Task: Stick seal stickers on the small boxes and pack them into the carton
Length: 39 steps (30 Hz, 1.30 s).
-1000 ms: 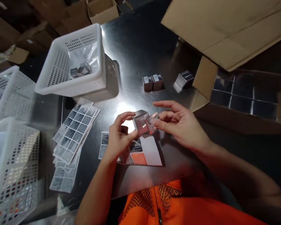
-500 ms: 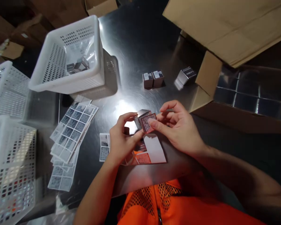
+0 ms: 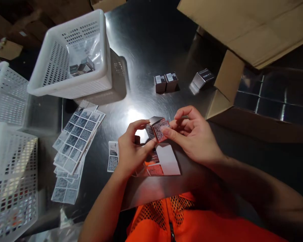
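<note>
In my left hand (image 3: 132, 149) a small shiny box (image 3: 150, 129) is held between thumb and fingers, tilted above the table. A square sticker (image 3: 158, 133) with a dense speckled pattern lies against the box's near face. My right hand (image 3: 195, 139) is closed at the sticker's right edge, its thumb on the patterned side and the other fingers curled behind. Whether the sticker is stuck down all over cannot be made out. Under the hands lies a sticker sheet (image 3: 168, 158), partly bare white and partly covered by my left hand.
Fanned sticker sheets (image 3: 77, 141) lie to the left. A white basket (image 3: 75, 89) holds several small boxes and a plastic bag. Two boxes (image 3: 166, 83) stand ahead, another box (image 3: 203, 79) lies farther right. An open carton (image 3: 224, 75) with boxes stands at right.
Both hands keep their grip, with the box and sticker turned slightly. The whole view has shifted a little.
</note>
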Each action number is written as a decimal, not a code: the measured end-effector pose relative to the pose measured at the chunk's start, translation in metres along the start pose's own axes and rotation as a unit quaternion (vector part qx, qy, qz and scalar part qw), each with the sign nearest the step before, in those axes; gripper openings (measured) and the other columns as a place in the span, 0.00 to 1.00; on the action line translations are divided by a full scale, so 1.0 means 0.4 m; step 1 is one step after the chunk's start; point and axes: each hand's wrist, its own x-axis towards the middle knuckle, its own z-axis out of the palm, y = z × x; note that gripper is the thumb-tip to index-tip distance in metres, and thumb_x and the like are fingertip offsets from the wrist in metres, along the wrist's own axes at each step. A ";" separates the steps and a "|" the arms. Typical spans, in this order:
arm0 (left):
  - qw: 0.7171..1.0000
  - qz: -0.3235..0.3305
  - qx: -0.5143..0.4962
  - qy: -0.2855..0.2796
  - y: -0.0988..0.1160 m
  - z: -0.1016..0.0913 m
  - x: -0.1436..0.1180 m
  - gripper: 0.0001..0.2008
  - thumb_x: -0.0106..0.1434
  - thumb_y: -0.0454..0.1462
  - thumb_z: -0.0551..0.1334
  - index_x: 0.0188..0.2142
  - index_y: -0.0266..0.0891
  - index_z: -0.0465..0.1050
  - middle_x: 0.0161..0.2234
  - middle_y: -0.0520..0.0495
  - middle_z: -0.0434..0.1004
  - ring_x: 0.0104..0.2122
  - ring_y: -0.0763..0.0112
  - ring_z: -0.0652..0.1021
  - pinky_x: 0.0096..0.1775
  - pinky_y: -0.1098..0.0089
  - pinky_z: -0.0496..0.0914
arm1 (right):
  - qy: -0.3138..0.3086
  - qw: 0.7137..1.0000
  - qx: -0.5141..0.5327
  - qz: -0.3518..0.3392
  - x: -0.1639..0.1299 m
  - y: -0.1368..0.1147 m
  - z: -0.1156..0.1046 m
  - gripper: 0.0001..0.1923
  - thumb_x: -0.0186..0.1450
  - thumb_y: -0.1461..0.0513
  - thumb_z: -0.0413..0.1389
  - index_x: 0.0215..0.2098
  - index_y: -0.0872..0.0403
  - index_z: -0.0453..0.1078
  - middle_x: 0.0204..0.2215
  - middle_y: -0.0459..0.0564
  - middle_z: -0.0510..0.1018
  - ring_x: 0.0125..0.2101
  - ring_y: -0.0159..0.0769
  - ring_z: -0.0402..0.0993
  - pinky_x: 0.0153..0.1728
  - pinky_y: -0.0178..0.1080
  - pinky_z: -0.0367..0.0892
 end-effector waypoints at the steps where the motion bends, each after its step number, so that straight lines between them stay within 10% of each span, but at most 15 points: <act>1: 1.000 -0.002 0.000 -0.001 -0.001 0.000 0.000 0.23 0.51 0.37 0.77 0.46 0.44 0.77 0.38 0.52 0.83 0.19 0.85 0.69 0.17 0.82 0.55 | -0.001 1.000 0.003 0.003 0.000 0.001 0.000 0.26 0.55 0.55 0.73 0.38 0.49 0.60 0.24 0.37 0.75 0.24 0.27 0.73 0.27 0.31 0.69; 18: 1.000 0.021 -0.005 0.011 -0.005 0.002 -0.003 0.23 0.52 0.39 0.77 0.47 0.43 0.78 0.38 0.52 0.82 0.14 0.89 0.60 0.15 0.82 0.53 | 0.002 1.000 0.004 0.007 -0.005 0.004 0.002 0.25 0.56 0.56 0.72 0.39 0.49 0.60 0.25 0.36 0.75 0.24 0.28 0.74 0.25 0.31 0.67; 29: 0.994 0.095 0.025 0.052 -0.012 -0.007 -0.020 0.20 0.56 0.32 0.72 0.48 0.45 0.76 0.36 0.56 0.80 0.16 0.89 0.61 0.18 0.81 0.56 | 0.051 0.969 -0.232 -0.072 0.011 0.004 -0.036 0.29 0.50 0.56 0.75 0.45 0.48 0.68 0.19 0.35 0.70 0.20 0.29 0.67 0.21 0.33 0.58; 34: 0.997 0.065 -0.026 -0.027 -0.040 -0.037 -0.021 0.21 0.55 0.34 0.72 0.48 0.47 0.75 0.37 0.55 0.81 0.15 0.87 0.63 0.17 0.79 0.57 | -0.122 0.989 -0.083 -0.029 0.048 0.007 -0.050 0.41 0.48 0.57 0.76 0.57 0.52 0.69 0.43 0.48 0.79 0.37 0.33 0.77 0.34 0.35 0.74; 39: 0.998 -0.006 -0.034 -0.049 -0.047 -0.037 -0.019 0.30 0.51 0.43 0.75 0.53 0.47 0.74 0.43 0.49 0.82 0.15 0.85 0.63 0.17 0.77 0.58 | -0.243 0.961 -0.106 -0.079 0.035 -0.025 -0.057 0.31 0.59 0.57 0.71 0.59 0.54 0.73 0.40 0.47 0.80 0.38 0.32 0.77 0.39 0.35 0.74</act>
